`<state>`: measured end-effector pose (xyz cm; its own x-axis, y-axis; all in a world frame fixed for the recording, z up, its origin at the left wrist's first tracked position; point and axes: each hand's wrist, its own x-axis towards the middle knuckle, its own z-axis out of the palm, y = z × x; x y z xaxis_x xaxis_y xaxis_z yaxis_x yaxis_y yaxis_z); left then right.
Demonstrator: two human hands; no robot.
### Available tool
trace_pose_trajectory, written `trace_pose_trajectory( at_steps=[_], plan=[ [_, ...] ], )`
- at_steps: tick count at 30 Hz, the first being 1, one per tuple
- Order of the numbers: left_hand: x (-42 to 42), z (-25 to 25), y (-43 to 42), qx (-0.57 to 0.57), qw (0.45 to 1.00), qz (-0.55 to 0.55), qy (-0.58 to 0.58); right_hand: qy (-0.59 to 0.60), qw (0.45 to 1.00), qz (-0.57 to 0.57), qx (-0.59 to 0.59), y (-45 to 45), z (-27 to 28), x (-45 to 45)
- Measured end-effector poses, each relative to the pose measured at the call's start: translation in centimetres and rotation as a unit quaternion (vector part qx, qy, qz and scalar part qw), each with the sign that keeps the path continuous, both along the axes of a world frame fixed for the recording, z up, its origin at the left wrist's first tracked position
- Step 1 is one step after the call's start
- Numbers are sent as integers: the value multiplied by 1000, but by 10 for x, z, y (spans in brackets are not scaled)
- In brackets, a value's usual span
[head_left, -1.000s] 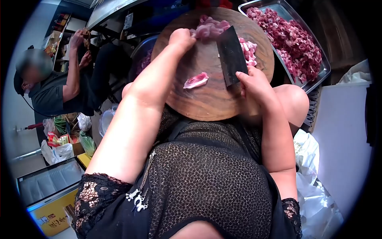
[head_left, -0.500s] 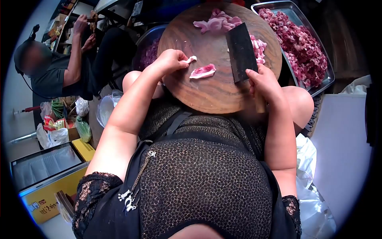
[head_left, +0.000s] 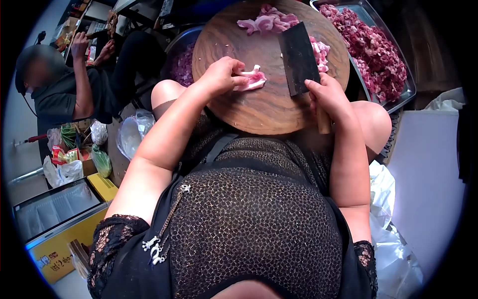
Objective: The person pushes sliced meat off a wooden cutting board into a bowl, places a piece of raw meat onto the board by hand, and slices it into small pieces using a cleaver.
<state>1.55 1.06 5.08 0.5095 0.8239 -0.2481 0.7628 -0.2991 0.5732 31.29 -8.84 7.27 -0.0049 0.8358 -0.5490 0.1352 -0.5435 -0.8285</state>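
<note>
My right hand (head_left: 328, 97) is wrapped round the wooden handle (head_left: 323, 122) of a cleaver (head_left: 299, 60), its dark, broad blade over the right part of the round wooden chopping board (head_left: 244, 112). My left hand (head_left: 224, 74) is closed, fingertips pinching the left end of a pink and white piece of meat (head_left: 255, 80) near the board's middle. A pale strip sticks up from that piece. Sliced meat (head_left: 269, 21) lies at the board's far edge, and cut bits of meat (head_left: 320, 55) sit beyond the blade, partly hidden by it.
A metal tray (head_left: 409, 94) heaped with chopped meat (head_left: 371, 52) stands right of the board. Left of it is a basin (head_left: 174, 45) with more meat. Another person (head_left: 74, 84) sits at the left, hands raised. Plastic bags (head_left: 134, 134) and a yellow box (head_left: 64, 249) are on the left.
My left hand has moved right with a small pale strip, onto the piece of meat lying on the board. The cleaver stays nearly where it was in my right hand.
</note>
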Motion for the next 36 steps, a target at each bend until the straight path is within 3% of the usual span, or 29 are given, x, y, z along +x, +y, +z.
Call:
trace_pose_trajectory(
  at_steps=[2,4,6,8,10,12,20,21,22,23,26,28,30,32,36],
  plan=[
    [-3,4,-1,-47,998,42,-28,-7,1000,-1,-4,3,1,-1],
    [-1,11,-7,5,997,-71,15,-6,1000,-1,-1,3,0,-1],
    [6,14,-15,43,995,-82,29,-4,1000,-1,4,3,-4,0],
    [15,21,-17,-118,988,67,80,-3,1000,-2,11,4,-5,1],
    [17,10,-17,-90,990,72,77,13,1000,6,11,4,-6,1],
    [17,3,-20,-199,968,147,-33,8,1000,4,11,1,-2,1],
    [-1,-1,-23,-330,923,184,-71,3,1000,-8,15,-2,0,-2],
    [1,10,-24,-231,968,99,22,11,1000,-10,15,-2,-1,-1],
    [3,21,-23,-126,986,10,113,19,1000,-13,16,-1,-1,0],
    [5,35,-18,-96,987,-11,131,18,1000,-13,11,0,1,-1],
    [9,36,23,-13,999,-21,40,17,1000,-6,10,2,2,0],
    [30,19,64,110,992,-33,-46,21,999,-23,23,2,-1,-1],
    [65,15,93,214,975,-27,-57,25,999,-38,28,3,-6,-3],
    [86,-10,118,268,958,-17,-101,27,997,-60,30,2,-11,-4],
    [115,1,108,232,968,74,52,27,998,-55,17,4,-10,-4]
  ],
)
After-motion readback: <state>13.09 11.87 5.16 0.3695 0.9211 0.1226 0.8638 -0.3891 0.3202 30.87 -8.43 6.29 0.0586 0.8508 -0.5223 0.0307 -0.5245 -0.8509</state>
